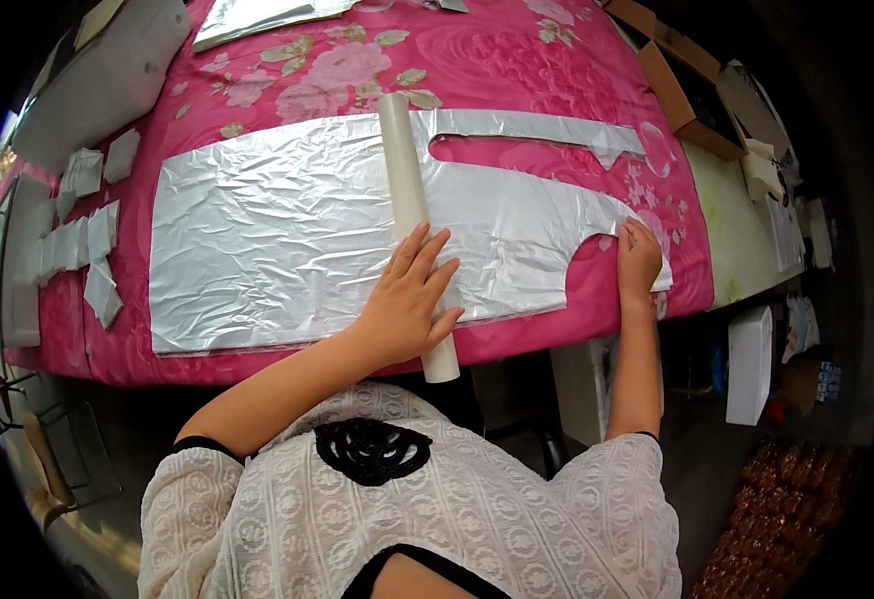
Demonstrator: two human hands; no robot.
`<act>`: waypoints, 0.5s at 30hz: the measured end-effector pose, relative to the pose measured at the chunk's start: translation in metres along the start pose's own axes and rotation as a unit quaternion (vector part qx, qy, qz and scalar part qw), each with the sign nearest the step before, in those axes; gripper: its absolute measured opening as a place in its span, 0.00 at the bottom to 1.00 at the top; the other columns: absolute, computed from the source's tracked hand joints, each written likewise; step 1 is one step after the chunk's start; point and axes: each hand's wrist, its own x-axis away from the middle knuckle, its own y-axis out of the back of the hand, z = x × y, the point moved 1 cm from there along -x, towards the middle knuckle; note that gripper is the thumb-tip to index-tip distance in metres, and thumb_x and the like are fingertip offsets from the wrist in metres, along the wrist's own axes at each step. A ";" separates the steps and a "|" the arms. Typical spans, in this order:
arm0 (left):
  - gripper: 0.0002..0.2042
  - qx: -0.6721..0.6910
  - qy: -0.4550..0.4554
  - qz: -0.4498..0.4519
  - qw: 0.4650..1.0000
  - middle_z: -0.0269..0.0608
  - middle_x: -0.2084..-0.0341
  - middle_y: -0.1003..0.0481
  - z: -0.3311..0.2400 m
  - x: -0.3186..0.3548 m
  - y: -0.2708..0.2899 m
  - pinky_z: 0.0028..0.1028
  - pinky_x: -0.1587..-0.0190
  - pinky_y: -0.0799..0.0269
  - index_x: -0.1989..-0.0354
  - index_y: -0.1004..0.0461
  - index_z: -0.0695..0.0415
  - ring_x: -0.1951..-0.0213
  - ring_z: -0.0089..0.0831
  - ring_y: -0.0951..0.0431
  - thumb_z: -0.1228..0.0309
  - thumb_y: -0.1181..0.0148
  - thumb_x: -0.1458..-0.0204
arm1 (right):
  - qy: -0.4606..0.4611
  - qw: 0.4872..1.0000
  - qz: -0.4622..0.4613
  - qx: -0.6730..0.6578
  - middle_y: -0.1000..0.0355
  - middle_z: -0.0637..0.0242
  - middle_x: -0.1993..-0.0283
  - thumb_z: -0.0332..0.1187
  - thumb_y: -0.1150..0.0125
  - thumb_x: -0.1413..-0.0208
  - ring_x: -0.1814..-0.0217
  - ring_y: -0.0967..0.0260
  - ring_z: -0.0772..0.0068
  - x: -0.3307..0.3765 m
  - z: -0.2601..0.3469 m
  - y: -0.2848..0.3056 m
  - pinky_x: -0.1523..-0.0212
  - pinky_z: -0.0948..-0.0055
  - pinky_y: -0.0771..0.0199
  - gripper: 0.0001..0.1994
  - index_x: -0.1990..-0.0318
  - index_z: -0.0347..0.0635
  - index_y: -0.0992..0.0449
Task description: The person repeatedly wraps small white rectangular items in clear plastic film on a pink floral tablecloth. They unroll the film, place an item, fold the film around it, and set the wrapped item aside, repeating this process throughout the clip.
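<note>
A thin, creased silver film sheet [257, 220] lies on the pink table, with a long slot and a curved notch cut in its right part. Across its middle rests a pale cream tube [404, 175], whose near end sticks out past the table edge. My left hand [409, 304] lies over the tube with its fingers spread, pressing on it from above. At the right end of the film, beside the notch, my right hand [639, 260] is closed with fingertips pinching the edge. Its fingers partly hide the bit of film they grip.
Pink flowered cloth [517, 60] covers the table. Several small folded silver-white packets [102, 230] lie at the left, near a large white box [107, 90]. More silver film [257, 20] is at the far edge. A cardboard box [686, 100] stands at far right.
</note>
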 end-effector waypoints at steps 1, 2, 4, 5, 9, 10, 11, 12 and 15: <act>0.26 0.015 -0.002 -0.005 1.000 0.54 0.39 0.47 0.001 0.000 0.001 0.44 0.37 0.52 0.46 0.37 0.62 0.35 0.53 0.55 0.65 0.42 0.54 | 0.005 1.000 -0.014 -0.018 0.25 0.59 0.60 0.30 0.44 0.50 0.57 0.29 0.58 -0.001 0.023 0.001 0.52 0.66 0.32 0.07 0.67 0.36 0.23; 0.26 0.027 -0.003 -0.010 1.000 0.54 0.39 0.47 0.003 0.001 0.001 0.44 0.37 0.52 0.46 0.37 0.62 0.35 0.53 0.55 0.65 0.42 0.54 | 0.061 0.996 -0.052 -0.024 0.25 0.61 0.63 0.28 0.41 0.53 0.61 0.28 0.60 -0.001 0.050 0.000 0.57 0.68 0.31 0.05 0.69 0.37 0.24; 0.26 0.133 0.023 -0.037 0.990 0.54 0.39 0.47 0.004 0.004 0.007 0.44 0.37 0.52 0.46 0.38 0.62 0.35 0.53 0.55 0.66 0.42 0.53 | 0.040 0.994 -0.007 -0.099 0.24 0.63 0.63 0.28 0.41 0.53 0.62 0.28 0.60 0.009 0.114 0.007 0.59 0.69 0.31 0.06 0.67 0.39 0.25; 0.26 0.185 0.035 -0.049 0.981 0.54 0.39 0.47 0.003 0.005 0.011 0.44 0.37 0.52 0.45 0.38 0.62 0.35 0.53 0.54 0.66 0.42 0.53 | 0.062 0.992 0.008 -0.109 0.25 0.61 0.61 0.29 0.41 0.53 0.60 0.28 0.59 0.012 0.136 0.007 0.58 0.68 0.31 0.08 0.65 0.38 0.25; 0.28 0.056 0.022 -0.012 0.998 0.54 0.38 0.49 0.005 0.007 0.015 0.44 0.36 0.54 0.44 0.40 0.63 0.35 0.52 0.55 0.63 0.43 0.53 | 0.078 0.988 0.051 -0.121 0.30 0.54 0.51 0.32 0.44 0.49 0.49 0.33 0.56 0.008 0.143 -0.014 0.49 0.66 0.34 0.16 0.54 0.36 0.28; 0.29 0.023 0.013 -0.005 1.000 0.54 0.38 0.49 0.007 0.010 0.010 0.44 0.36 0.55 0.43 0.41 0.64 0.35 0.52 0.55 0.63 0.43 0.53 | 0.066 0.989 0.058 -0.118 0.31 0.52 0.48 0.34 0.45 0.48 0.45 0.35 0.55 0.006 0.126 -0.026 0.46 0.65 0.36 0.17 0.51 0.35 0.29; 0.30 -0.011 0.007 0.003 1.000 0.54 0.37 0.50 0.008 0.011 0.007 0.44 0.36 0.56 0.43 0.42 0.64 0.35 0.52 0.55 0.62 0.44 0.53 | 0.088 0.990 0.070 -0.080 0.33 0.51 0.46 0.35 0.47 0.47 0.43 0.37 0.54 0.008 0.102 -0.039 0.44 0.65 0.38 0.18 0.50 0.34 0.31; 0.31 -0.018 0.006 0.010 1.000 0.54 0.37 0.50 0.007 0.011 0.008 0.44 0.36 0.56 0.42 0.42 0.64 0.35 0.52 0.55 0.61 0.44 0.53 | 0.110 0.990 0.080 -0.034 0.35 0.50 0.44 0.36 0.48 0.45 0.40 0.40 0.54 0.009 0.071 -0.046 0.42 0.65 0.41 0.20 0.48 0.33 0.32; 0.33 -0.028 0.012 0.023 0.999 0.55 0.37 0.52 0.006 0.011 0.010 0.45 0.35 0.57 0.41 0.43 0.64 0.34 0.52 0.56 0.59 0.44 0.54 | 0.044 0.995 0.085 0.022 0.37 0.49 0.42 0.37 0.53 0.42 0.36 0.44 0.53 0.005 0.005 -0.035 0.38 0.65 0.46 0.20 0.48 0.31 0.33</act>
